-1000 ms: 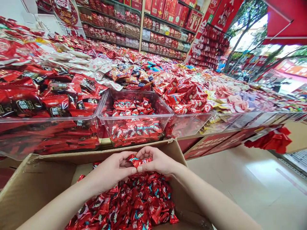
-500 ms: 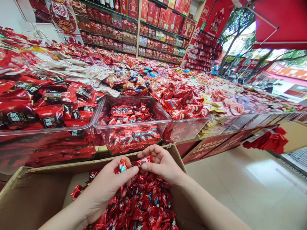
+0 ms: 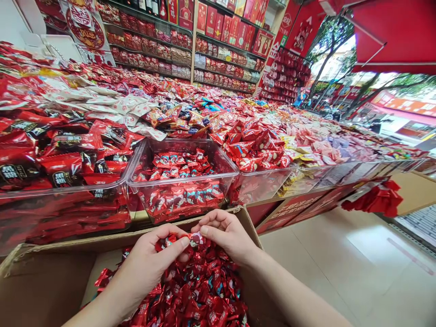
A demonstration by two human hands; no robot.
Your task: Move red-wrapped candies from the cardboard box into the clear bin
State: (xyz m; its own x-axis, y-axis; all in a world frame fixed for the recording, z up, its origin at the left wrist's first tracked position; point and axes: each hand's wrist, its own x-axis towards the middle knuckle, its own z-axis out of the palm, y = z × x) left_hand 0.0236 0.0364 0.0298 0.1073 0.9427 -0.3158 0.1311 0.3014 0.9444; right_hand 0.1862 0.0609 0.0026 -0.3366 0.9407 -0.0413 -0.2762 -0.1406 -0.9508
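Both hands are over an open cardboard box holding many loose red-wrapped candies. My left hand is closed around red wrapped candies, its thumb pressed on top; how many is hidden by the fingers. My right hand pinches one end of a wrapped candy, which lies between the two hands with a dark round print facing up. Just beyond the box stands a clear plastic bin with candies in the same red and blue wrapping, some lined up along its front wall.
To the left is a bin of larger red-and-black packets. Red triangular packets and yellow and pink ones lie to the right. Stocked shelves rise behind. Tiled floor is on the right, with red bags hanging above it.
The hands have come closer together, and the candy between them now sits flat with its print showing. My left hand has turned slightly inward. The view has shifted a little.
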